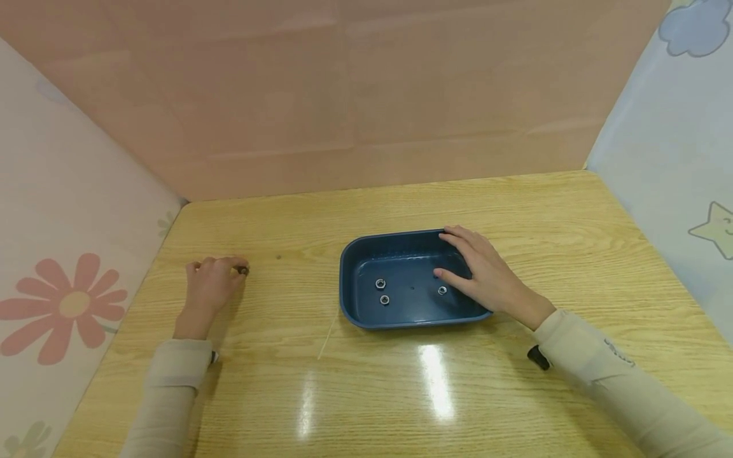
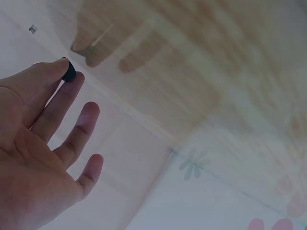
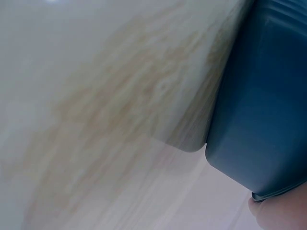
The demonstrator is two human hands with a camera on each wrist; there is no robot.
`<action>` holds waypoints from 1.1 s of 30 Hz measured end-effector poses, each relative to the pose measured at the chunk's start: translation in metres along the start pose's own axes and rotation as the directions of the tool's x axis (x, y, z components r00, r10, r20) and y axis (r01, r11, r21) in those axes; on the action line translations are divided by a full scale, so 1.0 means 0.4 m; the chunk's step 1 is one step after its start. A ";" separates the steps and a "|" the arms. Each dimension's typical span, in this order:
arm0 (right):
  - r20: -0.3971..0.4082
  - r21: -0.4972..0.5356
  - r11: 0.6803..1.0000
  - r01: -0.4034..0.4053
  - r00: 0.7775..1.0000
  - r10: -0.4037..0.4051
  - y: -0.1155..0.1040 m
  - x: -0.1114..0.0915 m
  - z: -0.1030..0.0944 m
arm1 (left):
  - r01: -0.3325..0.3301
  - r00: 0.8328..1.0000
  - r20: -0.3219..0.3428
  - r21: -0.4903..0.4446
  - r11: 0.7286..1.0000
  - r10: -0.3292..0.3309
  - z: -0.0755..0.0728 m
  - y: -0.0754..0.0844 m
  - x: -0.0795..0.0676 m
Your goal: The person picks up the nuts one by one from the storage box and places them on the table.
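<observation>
A blue tray (image 1: 424, 308) sits on the table in the head view. Three metal nuts lie inside it: one nut (image 1: 380, 284) and a smaller nut (image 1: 385, 299) toward the left, another nut (image 1: 443, 291) near the right. Across the tray's right end rests my right hand (image 1: 487, 273), fingers stretched to the far rim and thumb over the inside. Left of the tray, my left hand (image 1: 210, 286) pinches a small dark piece (image 2: 69, 73) between thumb and index finger, low over the table; its exact kind is unclear.
The wooden table (image 1: 275, 394) meets a pinkish back wall (image 1: 343, 95) and patterned side walls. A thin pale strip (image 1: 327, 337) lies near the tray's front left corner. A small dark spot (image 1: 279, 257) shows right of my left hand.
</observation>
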State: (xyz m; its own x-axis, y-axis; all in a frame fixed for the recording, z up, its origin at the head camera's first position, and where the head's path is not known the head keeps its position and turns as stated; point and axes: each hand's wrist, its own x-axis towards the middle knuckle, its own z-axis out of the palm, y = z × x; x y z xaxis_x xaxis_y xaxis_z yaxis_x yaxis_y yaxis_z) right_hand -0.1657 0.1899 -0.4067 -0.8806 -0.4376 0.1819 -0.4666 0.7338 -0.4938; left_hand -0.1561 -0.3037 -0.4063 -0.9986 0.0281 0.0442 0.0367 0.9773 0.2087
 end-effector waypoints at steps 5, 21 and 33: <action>0.001 -0.004 1.000 0.002 1.000 -0.002 0.000 -0.002 0.002 | -0.002 1.000 0.024 0.001 1.000 0.002 0.000 0.002 0.000; 0.004 -0.004 1.000 -0.002 1.000 0.002 -0.002 -0.001 0.001 | 0.009 1.000 0.030 -0.029 1.000 -0.008 0.001 0.008 -0.001; 0.004 -0.006 1.000 0.002 1.000 -0.002 0.001 0.000 -0.003 | 0.008 0.999 0.046 -0.036 0.999 -0.006 -0.003 0.013 0.000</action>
State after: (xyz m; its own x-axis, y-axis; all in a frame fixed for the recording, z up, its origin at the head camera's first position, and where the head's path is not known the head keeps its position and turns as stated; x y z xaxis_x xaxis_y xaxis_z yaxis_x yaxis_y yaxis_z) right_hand -0.1659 0.1907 -0.4059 -0.8794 -0.4409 0.1795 -0.4687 0.7358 -0.4888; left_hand -0.1560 -0.2990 -0.4040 -0.9995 0.0316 -0.0022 0.0301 0.9693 0.2442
